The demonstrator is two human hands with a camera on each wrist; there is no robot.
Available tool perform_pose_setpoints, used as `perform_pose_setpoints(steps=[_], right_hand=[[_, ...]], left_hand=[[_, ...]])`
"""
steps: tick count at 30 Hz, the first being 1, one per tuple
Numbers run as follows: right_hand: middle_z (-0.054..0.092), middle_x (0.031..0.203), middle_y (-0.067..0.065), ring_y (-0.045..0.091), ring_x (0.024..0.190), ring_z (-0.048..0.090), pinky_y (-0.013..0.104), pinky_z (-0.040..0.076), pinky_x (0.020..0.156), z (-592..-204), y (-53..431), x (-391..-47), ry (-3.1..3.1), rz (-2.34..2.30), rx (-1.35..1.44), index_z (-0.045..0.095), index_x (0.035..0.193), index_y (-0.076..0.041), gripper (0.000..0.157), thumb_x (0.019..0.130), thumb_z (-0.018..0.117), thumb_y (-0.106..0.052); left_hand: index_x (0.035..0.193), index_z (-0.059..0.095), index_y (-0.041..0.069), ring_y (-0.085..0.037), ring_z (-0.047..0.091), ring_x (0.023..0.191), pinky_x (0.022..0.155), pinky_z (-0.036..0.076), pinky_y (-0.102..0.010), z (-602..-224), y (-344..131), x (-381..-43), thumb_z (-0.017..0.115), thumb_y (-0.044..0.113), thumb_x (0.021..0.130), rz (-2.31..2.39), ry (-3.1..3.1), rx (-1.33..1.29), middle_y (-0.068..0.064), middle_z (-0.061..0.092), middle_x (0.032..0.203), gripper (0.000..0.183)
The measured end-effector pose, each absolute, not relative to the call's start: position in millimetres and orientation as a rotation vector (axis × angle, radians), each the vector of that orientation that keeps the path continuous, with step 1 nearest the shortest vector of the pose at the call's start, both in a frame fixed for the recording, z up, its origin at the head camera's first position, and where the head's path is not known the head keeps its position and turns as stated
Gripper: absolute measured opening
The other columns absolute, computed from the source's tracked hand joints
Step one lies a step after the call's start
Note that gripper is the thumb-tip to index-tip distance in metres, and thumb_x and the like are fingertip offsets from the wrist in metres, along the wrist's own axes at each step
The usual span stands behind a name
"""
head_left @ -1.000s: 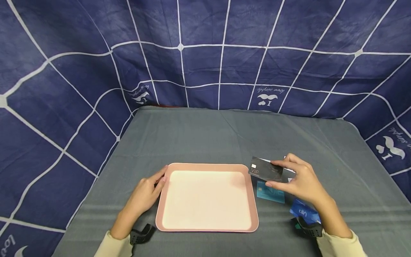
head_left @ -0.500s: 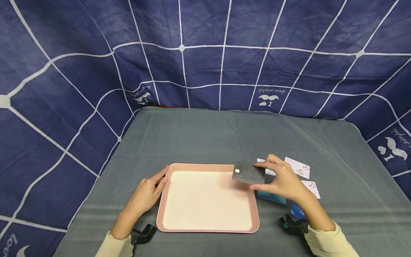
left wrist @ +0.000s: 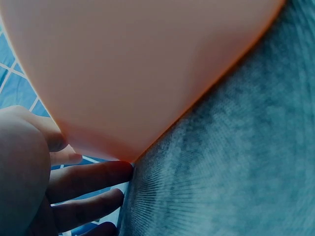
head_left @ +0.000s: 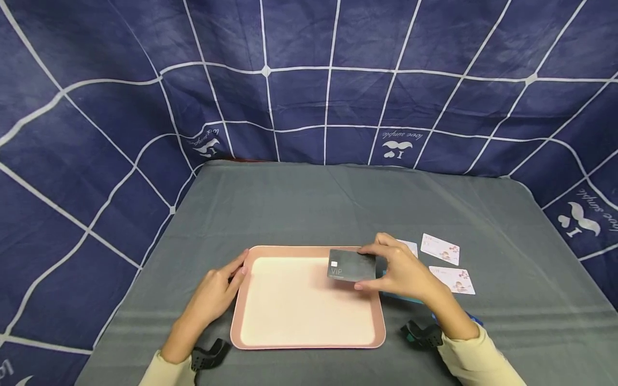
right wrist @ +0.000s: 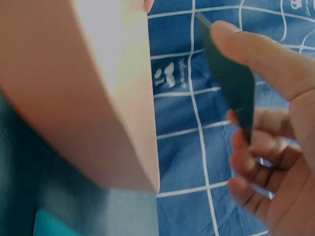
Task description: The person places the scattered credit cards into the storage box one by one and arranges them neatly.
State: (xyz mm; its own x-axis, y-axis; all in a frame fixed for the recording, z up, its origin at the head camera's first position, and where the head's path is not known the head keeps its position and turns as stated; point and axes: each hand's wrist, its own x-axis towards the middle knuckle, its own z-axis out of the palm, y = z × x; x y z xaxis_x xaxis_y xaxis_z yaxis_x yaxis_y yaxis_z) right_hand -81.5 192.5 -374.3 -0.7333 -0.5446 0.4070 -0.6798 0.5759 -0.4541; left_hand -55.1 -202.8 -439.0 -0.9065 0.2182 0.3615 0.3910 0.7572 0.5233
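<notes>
My right hand (head_left: 403,273) pinches a dark grey VIP card (head_left: 348,266) between thumb and fingers. The card overlaps the right part of a pink tray (head_left: 299,311) in the head view. From the right wrist, the card (right wrist: 229,76) shows nearly edge-on, raised beside the tray wall (right wrist: 123,147). My left hand (head_left: 212,295) rests with extended fingers against the tray's left rim, near its far corner. In the left wrist view, the fingers (left wrist: 93,179) lie along the tray's corner (left wrist: 123,152).
Right of the tray lie two white floral cards, one farther back (head_left: 440,249) and one nearer (head_left: 453,280). Another white card (head_left: 410,246) and a teal card (head_left: 405,298) are partly covered by my right hand. A blue card (head_left: 475,319) peeks out by the right forearm.
My right hand has carried the dark card leftward, from beside the tray to over its right part. White cards behind it have come into view. The left hand stays at the tray rim.
</notes>
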Motion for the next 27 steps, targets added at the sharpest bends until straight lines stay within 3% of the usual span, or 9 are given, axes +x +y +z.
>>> perform_pose_setpoints(steps=[7, 27], right_hand=[[0.045, 0.078, -0.008, 0.009, 0.069, 0.045, 0.023, 0.040, 0.061, -369.6, 178.4, -84.1, -2.698, 0.875, 1.072, 0.075, 0.106, -0.009, 0.056, 0.066, 0.090, -0.046], [0.045, 0.078, -0.009, 0.006, 0.073, 0.046, 0.024, 0.043, 0.065, -360.7, 154.4, -94.2, -2.606, 0.941, 1.144, 0.074, 0.103, -0.010, 0.053, 0.065, 0.092, -0.042]], left_hand=[[0.135, 0.060, 0.000, -0.041, 0.068, 0.097, 0.078, 0.051, -0.056, -439.6, -202.9, -56.0, 0.062, 0.010, 0.097, -0.887, -2.670, -0.475, -0.026, 0.066, 0.115, 0.039], [0.134, 0.060, 0.000, -0.040, 0.068, 0.097, 0.079, 0.051, -0.056, -436.1, -200.2, -55.3, 0.063, 0.008, 0.097, -0.899, -2.649, -0.479, -0.026, 0.067, 0.114, 0.038]])
